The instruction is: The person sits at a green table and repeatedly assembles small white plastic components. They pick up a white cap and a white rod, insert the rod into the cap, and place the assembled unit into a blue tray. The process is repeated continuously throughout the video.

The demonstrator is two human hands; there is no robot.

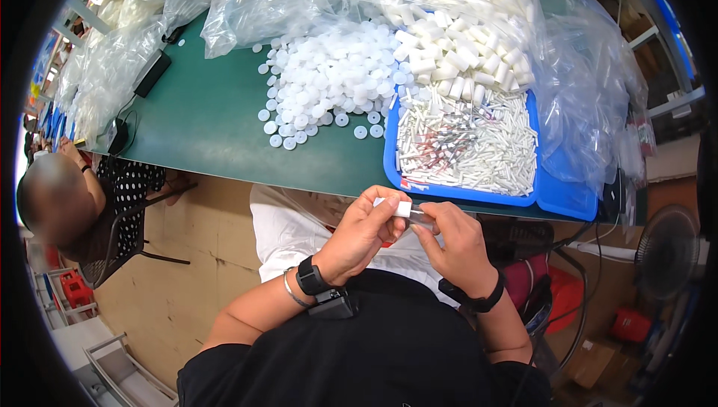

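Above my lap, just in front of the table edge, my left hand [354, 236] pinches a short white cylinder [401, 208] between thumb and fingers. From its right end extends a clear, tube-like piece [420, 218], which my right hand [458, 246] grips with thumb and fingertips. The two pieces are in line and appear to touch; how they join is too small to tell. Beyond my hands a blue tray [471, 196] holds many thin white sticks [516, 138], with some red and dark thin pieces among them. Similar white cylinders [449, 56] are heaped at the tray's far end.
Translucent white discs [329, 82] lie piled on the green table [217, 119], left of the tray. Clear plastic bags [262, 3] line the back and right side. At far left a person [56, 198] sits at the table. A fan [666, 254] stands at right.
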